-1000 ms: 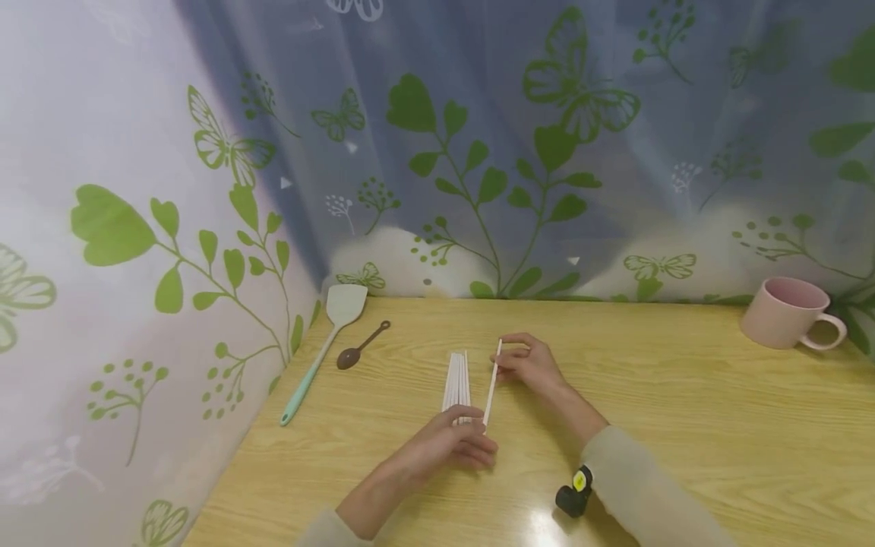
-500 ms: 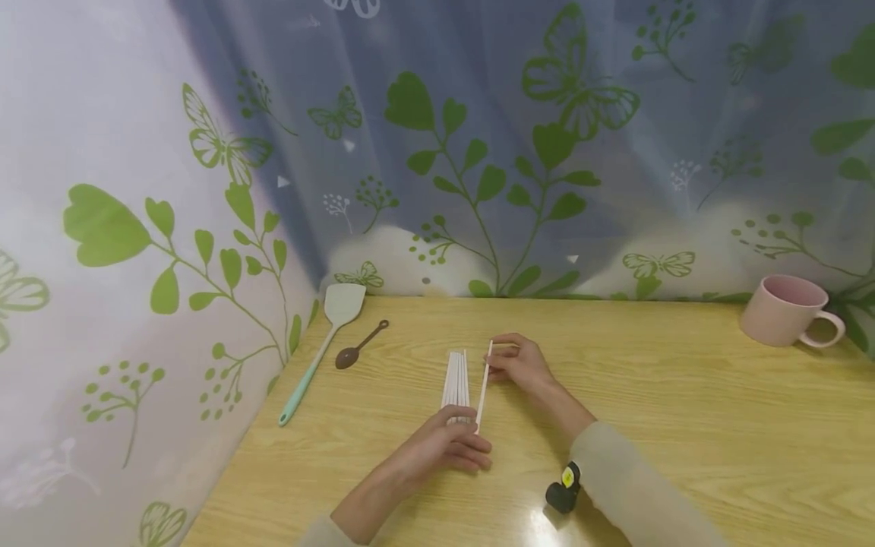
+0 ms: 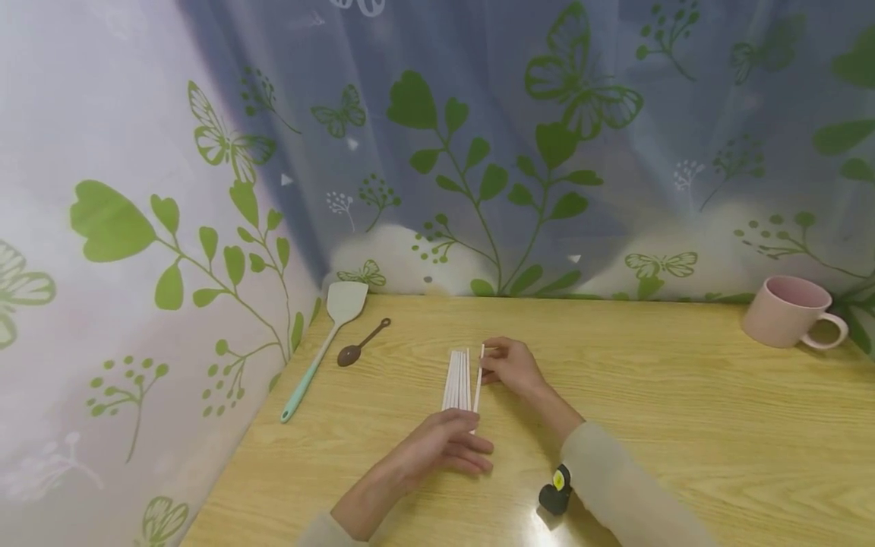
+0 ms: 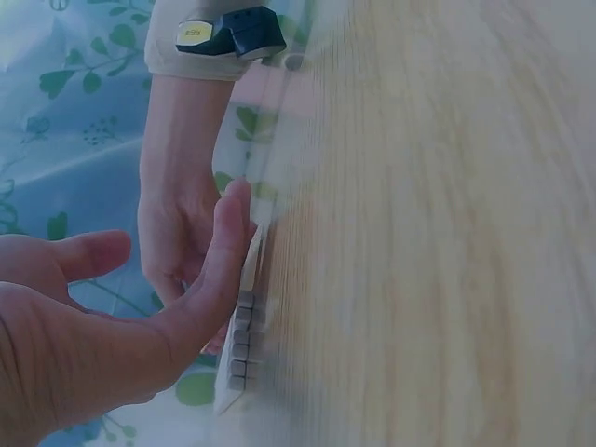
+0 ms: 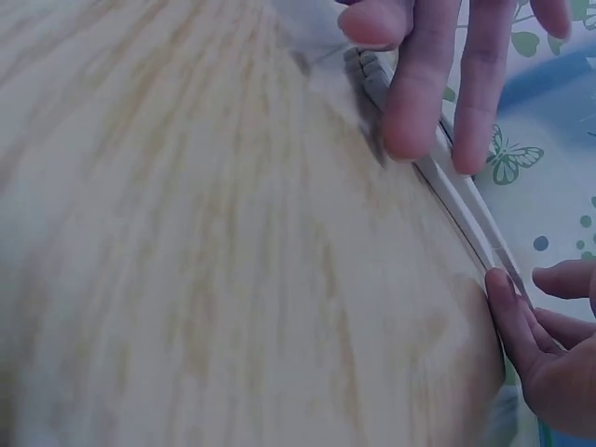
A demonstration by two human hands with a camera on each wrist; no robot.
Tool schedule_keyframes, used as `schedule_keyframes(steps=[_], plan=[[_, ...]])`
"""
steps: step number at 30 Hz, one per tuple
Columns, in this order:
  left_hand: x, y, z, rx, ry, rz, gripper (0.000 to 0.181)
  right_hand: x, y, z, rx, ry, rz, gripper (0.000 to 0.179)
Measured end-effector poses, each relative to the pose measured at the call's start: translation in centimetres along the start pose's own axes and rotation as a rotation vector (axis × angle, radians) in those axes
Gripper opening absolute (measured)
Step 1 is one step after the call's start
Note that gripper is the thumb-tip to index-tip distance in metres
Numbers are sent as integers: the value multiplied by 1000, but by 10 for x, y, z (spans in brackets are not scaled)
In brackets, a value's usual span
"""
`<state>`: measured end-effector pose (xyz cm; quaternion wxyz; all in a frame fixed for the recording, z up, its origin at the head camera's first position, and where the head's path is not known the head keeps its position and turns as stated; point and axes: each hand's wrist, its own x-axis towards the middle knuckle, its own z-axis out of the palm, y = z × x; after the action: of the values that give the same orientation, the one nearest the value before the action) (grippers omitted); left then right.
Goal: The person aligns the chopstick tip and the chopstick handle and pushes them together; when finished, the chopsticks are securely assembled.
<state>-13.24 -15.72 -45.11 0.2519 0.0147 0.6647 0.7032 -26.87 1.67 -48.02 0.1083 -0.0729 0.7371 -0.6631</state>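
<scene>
Several white chopsticks (image 3: 454, 380) lie side by side on the wooden table in the head view. Just right of that row is a single white chopstick (image 3: 478, 384), nearly parallel to it. My right hand (image 3: 516, 368) holds this chopstick near its far end, with the thumb and fingers close about it in the right wrist view. Over the near ends of the row lies my left hand (image 3: 444, 448), its fingers extended and spread, and it partly hides those ends. The left wrist view shows the squared chopstick ends (image 4: 240, 345) just beyond the left fingers (image 4: 228, 233).
A spatula (image 3: 328, 342) with a mint handle and a brown spoon (image 3: 350, 355) lie at the left. At the far right stands a pink mug (image 3: 786, 311). A patterned curtain (image 3: 478, 152) hangs behind the table (image 3: 649, 395). A black wrist camera (image 3: 555, 490) sits by the right sleeve.
My right hand and its chopstick have moved left, narrowing the gap to the row. The left hand has stayed almost still over the near ends.
</scene>
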Motion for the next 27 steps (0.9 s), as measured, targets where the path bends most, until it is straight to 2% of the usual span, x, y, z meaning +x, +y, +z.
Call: schedule_keyframes(steps=[8,15,18,23,27], plan=[[2,2,0,12,-11,-3,50,-2,-3,-1,-29,-22,-5,32],[3,4,-1,25,-11,6,52,-7,-7,-2,19,-84,31,30],[3,7,-3,31,-14,8,52,-11,-7,-5,16,-133,16,31],[3,16,-15,45,1,26,56,-20,-5,-16,2,-232,-27,36],[2,28,-32,108,42,72,59,-33,-3,-41,-22,-305,-38,40]])
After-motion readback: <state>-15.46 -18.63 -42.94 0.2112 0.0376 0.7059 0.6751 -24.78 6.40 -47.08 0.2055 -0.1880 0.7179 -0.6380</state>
